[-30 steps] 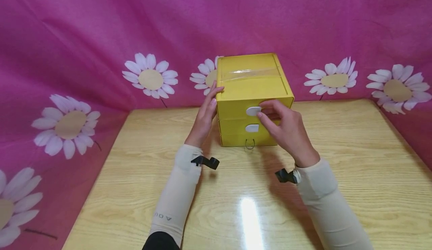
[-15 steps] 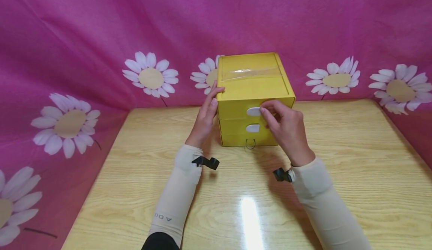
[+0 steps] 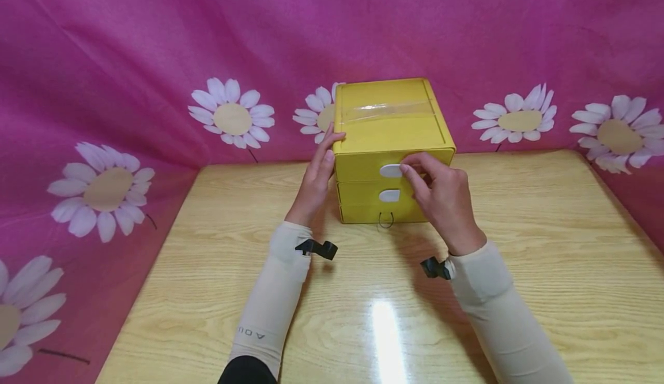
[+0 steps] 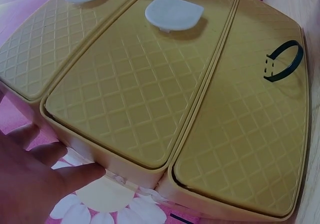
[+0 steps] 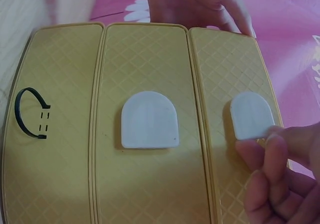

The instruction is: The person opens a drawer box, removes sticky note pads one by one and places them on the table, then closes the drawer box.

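A yellow three-drawer box (image 3: 363,165) stands on the table with its drawer fronts toward me, all pushed in. White rounded handles mark the top drawer (image 5: 250,116) and the middle drawer (image 5: 150,121); the bottom one carries a thin black loop (image 4: 297,66). My right hand (image 3: 445,202) pinches the edge of the top white handle (image 3: 390,170) between thumb and forefinger, its other fingers bent behind. Against the box's left side rests my left hand (image 3: 314,182), fingers extended and one fingertip over the top edge. Both wrists wear black camera mounts.
Clear tape (image 3: 386,112) runs across the box's top. The wooden table (image 3: 223,292) reaches around the box on its front and sides. A pink cloth (image 3: 394,21) with white daisies hangs close behind and along both sides.
My right thumb and forefinger have tightened onto the right edge of the top handle, and the right wrist has shifted slightly left. The left hand stays on the box's side; the drawers look unmoved.
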Motion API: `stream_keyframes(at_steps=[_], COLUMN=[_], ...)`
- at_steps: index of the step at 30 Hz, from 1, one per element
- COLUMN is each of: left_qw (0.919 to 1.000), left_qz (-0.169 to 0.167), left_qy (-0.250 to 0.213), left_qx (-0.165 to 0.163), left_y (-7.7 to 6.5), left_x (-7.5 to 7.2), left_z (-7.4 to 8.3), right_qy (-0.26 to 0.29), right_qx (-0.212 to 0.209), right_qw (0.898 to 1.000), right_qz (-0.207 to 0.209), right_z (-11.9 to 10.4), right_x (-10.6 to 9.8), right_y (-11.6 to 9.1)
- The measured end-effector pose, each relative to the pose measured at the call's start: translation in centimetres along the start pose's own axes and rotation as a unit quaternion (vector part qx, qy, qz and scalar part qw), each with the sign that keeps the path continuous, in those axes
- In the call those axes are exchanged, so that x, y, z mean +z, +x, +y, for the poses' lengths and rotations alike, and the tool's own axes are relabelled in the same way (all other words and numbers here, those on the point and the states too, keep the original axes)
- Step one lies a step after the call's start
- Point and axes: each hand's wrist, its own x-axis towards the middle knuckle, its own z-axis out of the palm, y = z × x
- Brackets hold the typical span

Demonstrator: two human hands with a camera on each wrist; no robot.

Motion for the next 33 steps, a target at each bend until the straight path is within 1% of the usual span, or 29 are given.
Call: stream_keyframes(at_steps=[8,13,21,33], left_qw=[1.0,0.9999,0.9998,0.9997], left_qz=[0.0,-0.003,-0.005,-0.01], left_qy=[0.004,0.011,0.021,0.023], left_qx=[-0.002,-0.005,-0.003,0.0], left_y=[0.0,-0.1,-0.1,-0.1], left_x=[0.0,-0.1,-0.3,-0.4], left_z=[0.1,0.0,-0.1,0.0], right_qy=[-0.012,-0.02,-0.02,-0.037], right_qx=[-0.003,-0.002,-0.009,-0.017], right_qw=[1.0,1.0,1.0,0.998], right_qz=[-0.002,-0.01,-0.02,-0.039], right_z=[-0.1,-0.3,-0.6,-1.0], right_x=[-0.2,-0.4,-0.7,-1.4], right_y=[0.0,-0.1,-0.4,-0.4])
